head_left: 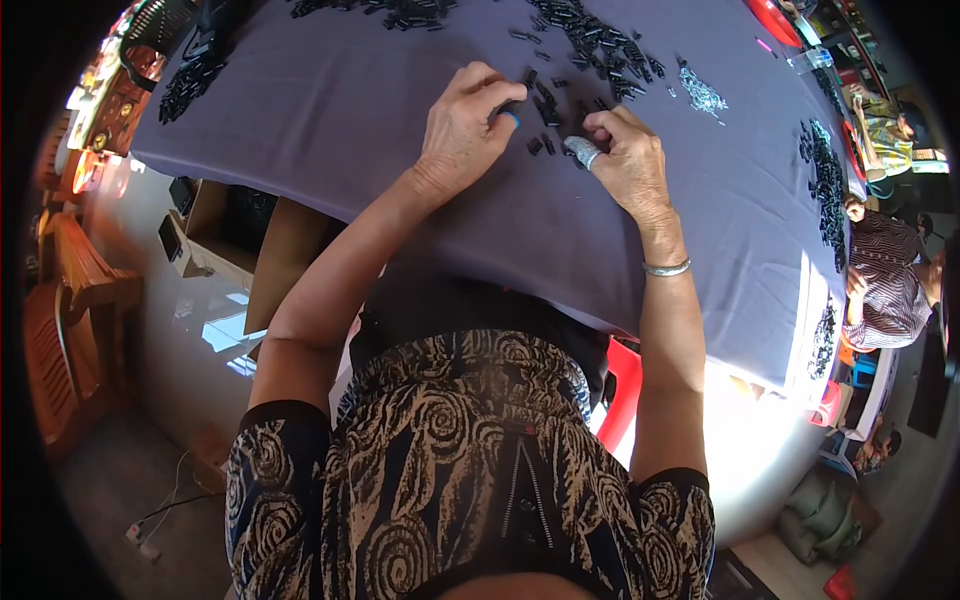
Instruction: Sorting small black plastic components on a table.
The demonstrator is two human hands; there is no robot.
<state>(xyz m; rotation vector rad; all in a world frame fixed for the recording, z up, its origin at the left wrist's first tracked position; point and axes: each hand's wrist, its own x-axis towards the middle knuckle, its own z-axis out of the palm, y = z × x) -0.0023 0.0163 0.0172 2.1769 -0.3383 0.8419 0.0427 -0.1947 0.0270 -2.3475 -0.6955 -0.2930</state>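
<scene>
Above the purple-grey tablecloth (400, 100), my left hand (462, 122) pinches a small black plastic piece (506, 108) between its thumb and fingers. The thumb has a blue band near its tip. My right hand (632, 162) is closed just to the right, its fingers curled and its thumb wrapped in a grey covering (582, 151). Whatever lies between those fingertips is too small to make out. Loose black pieces (546, 103) lie on the cloth between and beyond the hands. A silver bangle (667, 269) circles my right wrist.
A large heap of black pieces (600, 45) and a pile of small shiny silvery parts (703, 92) lie farther off. More black pieces line the table's left and right sides. An open cardboard box (285, 250) stands below the left edge. Another person (890, 270) sits at the right.
</scene>
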